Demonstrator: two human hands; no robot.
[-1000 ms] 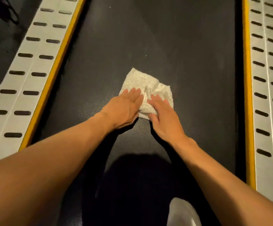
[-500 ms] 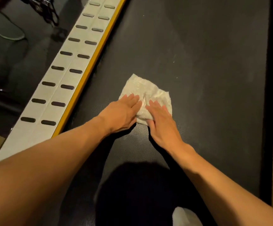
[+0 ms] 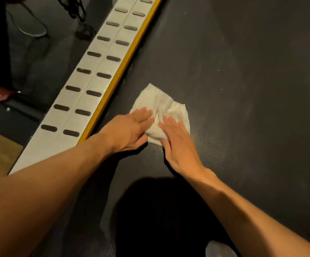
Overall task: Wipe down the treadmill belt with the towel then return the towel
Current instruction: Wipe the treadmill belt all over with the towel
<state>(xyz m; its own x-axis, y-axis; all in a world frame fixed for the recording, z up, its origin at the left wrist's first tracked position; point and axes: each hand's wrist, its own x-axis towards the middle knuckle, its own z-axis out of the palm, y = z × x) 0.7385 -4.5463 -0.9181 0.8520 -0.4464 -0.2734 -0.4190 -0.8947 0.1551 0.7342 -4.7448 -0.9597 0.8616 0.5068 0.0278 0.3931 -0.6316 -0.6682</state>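
A crumpled white towel (image 3: 161, 102) lies on the dark treadmill belt (image 3: 243, 89), near the belt's left edge. My left hand (image 3: 130, 130) presses flat on the towel's near left part, fingers stretched out and together. My right hand (image 3: 180, 145) presses flat on its near right part in the same way. The two sets of fingertips almost meet over the towel's middle. The towel's far half shows beyond my fingers.
A pale side rail (image 3: 98, 84) with dark oval slots runs along the belt's left, edged by a yellow strip (image 3: 117, 80). Left of it are dark floor and a looped cable (image 3: 30, 30). A whitish rounded object (image 3: 219, 249) pokes in at the bottom edge.
Both hands and the towel have slid left across the belt toward the yellow strip. The view has swung left, so the right rail has left the frame.
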